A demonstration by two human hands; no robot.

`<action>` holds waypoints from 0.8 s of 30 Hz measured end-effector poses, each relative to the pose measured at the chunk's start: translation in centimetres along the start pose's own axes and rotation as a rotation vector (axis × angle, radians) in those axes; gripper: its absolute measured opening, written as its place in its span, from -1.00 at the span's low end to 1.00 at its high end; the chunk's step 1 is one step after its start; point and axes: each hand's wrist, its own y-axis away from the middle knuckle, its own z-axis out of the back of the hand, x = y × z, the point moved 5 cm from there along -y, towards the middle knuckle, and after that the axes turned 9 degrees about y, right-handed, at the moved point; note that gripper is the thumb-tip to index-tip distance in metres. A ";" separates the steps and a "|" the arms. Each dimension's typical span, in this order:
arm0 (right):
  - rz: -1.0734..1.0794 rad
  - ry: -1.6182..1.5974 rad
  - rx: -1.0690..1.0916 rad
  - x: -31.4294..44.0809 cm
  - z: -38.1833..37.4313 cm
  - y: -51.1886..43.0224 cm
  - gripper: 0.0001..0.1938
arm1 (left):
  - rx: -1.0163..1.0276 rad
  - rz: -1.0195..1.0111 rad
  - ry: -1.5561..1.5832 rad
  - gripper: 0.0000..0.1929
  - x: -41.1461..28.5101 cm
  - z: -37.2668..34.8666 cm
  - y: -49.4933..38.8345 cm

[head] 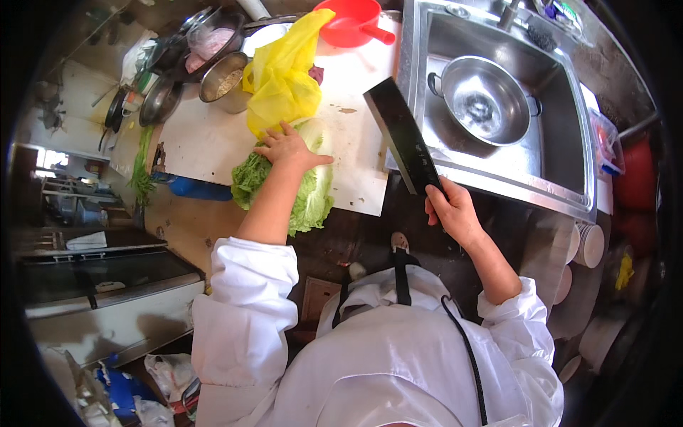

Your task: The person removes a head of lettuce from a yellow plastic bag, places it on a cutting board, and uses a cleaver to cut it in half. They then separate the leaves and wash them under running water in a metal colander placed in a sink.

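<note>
A head of napa cabbage (315, 200) lies on the white worktop (357, 184), its leafy end hanging over the front edge. Spread across its top is my left hand (291, 149), thumb pointing right and fingers apart. My right hand (453, 208) grips the handle end of a broad cleaver (400, 133) with a dark blade. The blade is raised between the cabbage and the sink and touches neither. Just behind the cabbage, against its far end, a crumpled yellow plastic bag (285, 80) lies on the worktop.
A steel sink (565, 128) on the right holds a two-handled metal pan (480, 101). At the back stands a red plastic dipper (349, 24). Left of the bag are a metal pot (224, 85) with grainy contents and several bowls. Green stalks (143, 165) hang over the left edge.
</note>
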 end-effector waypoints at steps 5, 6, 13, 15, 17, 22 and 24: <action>0.041 0.138 0.050 0.3 0.5 0.5 -0.81 | 0.038 -0.202 -0.115 0.20 0.9 -1.9 0.9; 0.069 0.178 0.043 0.4 0.4 0.6 -0.82 | -0.016 -0.282 -0.152 0.15 1.1 -2.3 2.0; 0.220 0.478 -0.030 0.7 -2.8 -0.6 -0.83 | -0.125 -0.418 -0.203 0.09 1.3 -3.6 3.5; 0.177 0.501 -0.013 0.5 -4.1 -1.2 -0.83 | -0.096 -0.411 -0.187 0.05 1.2 -3.7 3.1; 0.157 0.536 0.012 0.3 -5.1 -1.7 -0.81 | -0.103 -0.417 -0.177 0.02 1.1 -3.7 3.0; 0.158 0.572 0.035 0.3 -6.4 -2.2 -0.80 | -0.107 -0.420 -0.169 -0.04 1.1 -3.7 3.1; 0.144 0.582 0.046 0.3 -6.7 -2.2 -0.79 | -0.093 -0.412 -0.177 -0.04 1.1 -3.8 3.0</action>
